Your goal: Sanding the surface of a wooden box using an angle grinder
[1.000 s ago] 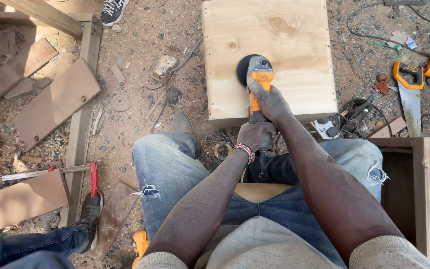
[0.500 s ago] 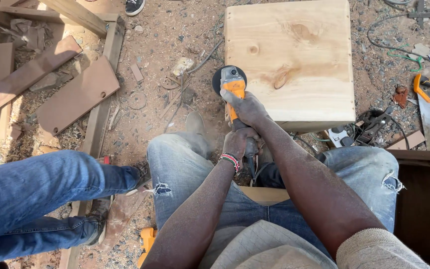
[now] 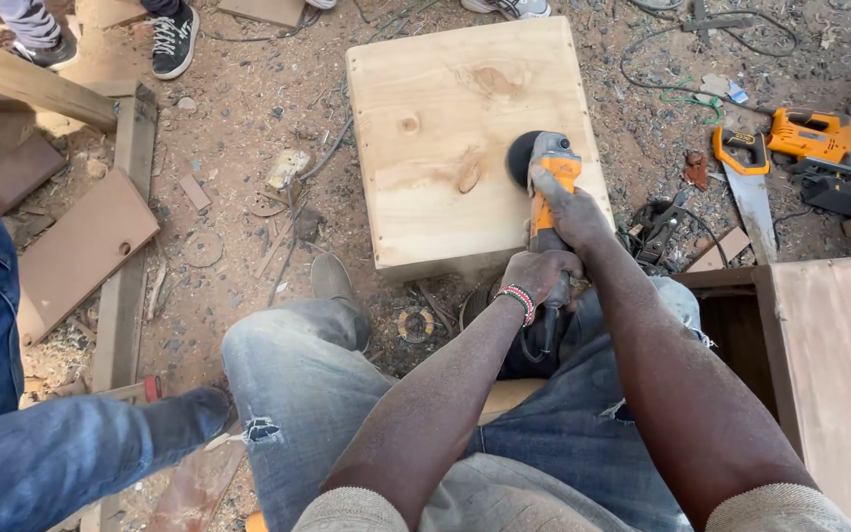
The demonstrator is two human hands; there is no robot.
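A pale wooden box top point(image 3: 445, 128) with knots lies on the dirt in front of my knees. An orange and grey angle grinder point(image 3: 551, 177) rests its black disc on the right part of that board. My right hand point(image 3: 568, 210) grips the grinder's body just behind its head. My left hand point(image 3: 536, 273), with a beaded bracelet on the wrist, holds the rear handle near the box's front edge. Fine dust hangs at that edge.
Another person's leg in jeans point(image 3: 41, 443) stands at the left. Brown boards point(image 3: 76, 251) lie on the left ground. A handsaw point(image 3: 749, 182), an orange power tool point(image 3: 812, 133) and cables lie at the right. A brown wooden cabinet point(image 3: 829, 355) stands by my right knee.
The grinder moved from the box's left edge across to its right side, both hands staying on it. The other person's leg shifted further left and down.
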